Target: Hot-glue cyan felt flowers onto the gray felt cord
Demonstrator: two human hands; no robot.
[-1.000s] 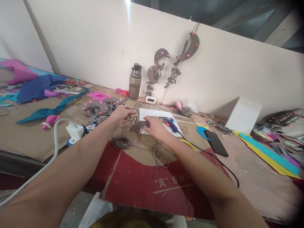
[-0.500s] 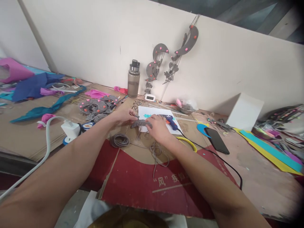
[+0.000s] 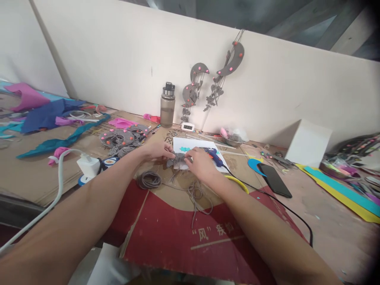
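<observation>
Both my hands meet at a small grey felt piece with cords hanging from it. My left hand pinches its left end with thumb and fingertips. On the other end, the fingers of my right hand are closed. Under the piece lies a white sheet of paper with turquoise marks or scraps. A blue glue gun rests on that sheet, just right of my right hand, which partly hides it. Below the hands are a coil of grey cord and a loose tangle of cord.
A bottle and a small digital clock stand by the wall. Grey felt crescents hang there. At left are more felt pieces and a white plug; at right, a phone and the gun's black cable.
The grey felt piece has turned in my fingers and now shows more of its layered side. My right hand has drawn its fingers in to its edge. The view has tilted slightly upward.
</observation>
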